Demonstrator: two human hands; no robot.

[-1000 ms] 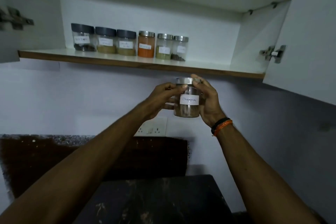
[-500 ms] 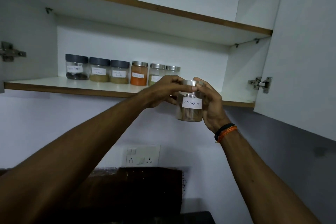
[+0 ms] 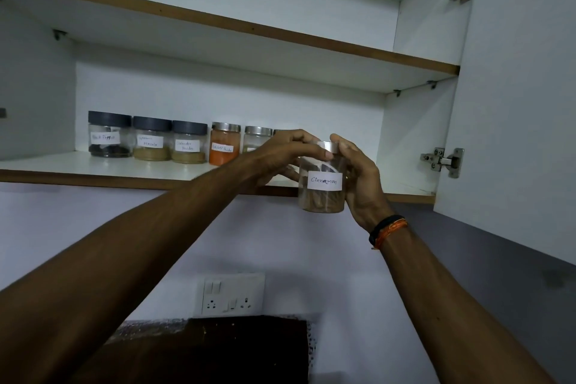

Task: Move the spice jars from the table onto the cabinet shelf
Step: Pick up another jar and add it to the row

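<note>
Along the back of the white cabinet shelf (image 3: pixel 62 165), with its brown front edge, stands a row of clear labelled spice jars (image 3: pixel 149 142), three with dark lids and the rest steel-capped; the last ones are hidden behind the left hand (image 3: pixel 280 156). Just before the shelf's front edge, towards its right end, both hands hold the round, steel-lidded cinnamon jar (image 3: pixel 322 193) upright: the left hand's fingers curl over the lid, while the right hand (image 3: pixel 363 184) wraps its side, a switch plate (image 3: pixel 232 293) on the wall below.

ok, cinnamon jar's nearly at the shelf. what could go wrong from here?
The cinnamon jar hangs with its base below the shelf edge; it could catch the lip unless lifted. The left hand hides the row's last jar, so setting down blind might knock it. Both hands' grip sits near the lid.
</note>
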